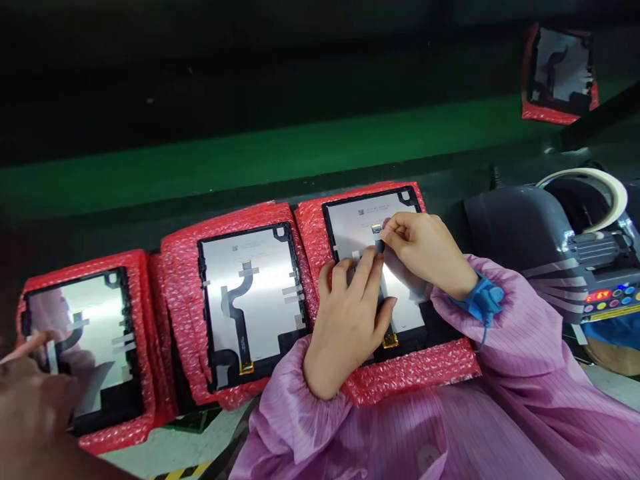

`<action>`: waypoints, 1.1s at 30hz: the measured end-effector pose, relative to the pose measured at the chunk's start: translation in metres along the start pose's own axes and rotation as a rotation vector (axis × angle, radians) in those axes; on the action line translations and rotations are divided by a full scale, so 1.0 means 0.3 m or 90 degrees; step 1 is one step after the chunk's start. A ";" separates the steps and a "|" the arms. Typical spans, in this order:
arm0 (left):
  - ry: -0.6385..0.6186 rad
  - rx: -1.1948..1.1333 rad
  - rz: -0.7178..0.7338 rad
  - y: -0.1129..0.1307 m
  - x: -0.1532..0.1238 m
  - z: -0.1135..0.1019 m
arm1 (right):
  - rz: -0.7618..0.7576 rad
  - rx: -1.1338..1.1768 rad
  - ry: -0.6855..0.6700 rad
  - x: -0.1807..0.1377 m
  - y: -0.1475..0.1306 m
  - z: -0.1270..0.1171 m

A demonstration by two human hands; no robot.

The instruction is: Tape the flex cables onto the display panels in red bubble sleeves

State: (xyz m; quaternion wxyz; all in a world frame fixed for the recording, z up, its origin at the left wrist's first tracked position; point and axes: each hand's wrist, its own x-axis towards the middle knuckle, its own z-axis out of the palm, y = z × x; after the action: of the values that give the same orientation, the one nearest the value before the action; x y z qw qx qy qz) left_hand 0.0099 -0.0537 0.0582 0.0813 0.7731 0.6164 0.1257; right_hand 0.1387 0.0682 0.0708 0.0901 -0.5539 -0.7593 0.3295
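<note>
In front of me a tablet display panel (345, 230) lies with its silver back up on red bubble wrap (415, 373). A dark flex cable (380, 247) runs down it, partly under my fingers, to a gold end near the lower edge. My left hand (347, 320) rests on the panel, fingers spread, the fingertips touching the cable. Thumb and forefinger of my right hand (423, 250) are pinched beside the small connector (376, 229) at the cable's upper end. Whatever sits between them is too small to make out. A blue wrist strap (483, 298) circles my right wrist.
Left of me lies a second display panel (267, 287) on red bubble wrap. Farther left, another person's hand (35, 393) touches a third panel (103, 313). At right stands a grey tape dispenser (525, 233) with a tape roll (617, 193); tape strips (555, 282) hang from its side.
</note>
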 end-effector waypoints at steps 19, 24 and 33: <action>0.170 -0.182 -0.185 -0.040 -0.055 -0.010 | 0.088 -0.169 0.157 -0.110 0.123 -0.106; 0.216 -0.297 -0.423 -0.062 -0.137 0.038 | 0.054 -0.013 0.088 -0.223 0.198 -0.065; 0.395 -0.264 -0.335 -0.043 -0.115 0.081 | 0.008 0.135 0.190 -0.237 0.182 -0.025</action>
State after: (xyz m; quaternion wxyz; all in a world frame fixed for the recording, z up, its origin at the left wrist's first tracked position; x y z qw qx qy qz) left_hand -0.0020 -0.0837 0.0281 0.0755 0.4832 0.7490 0.4470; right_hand 0.2114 0.0164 0.0601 0.2576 -0.5891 -0.6948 0.3223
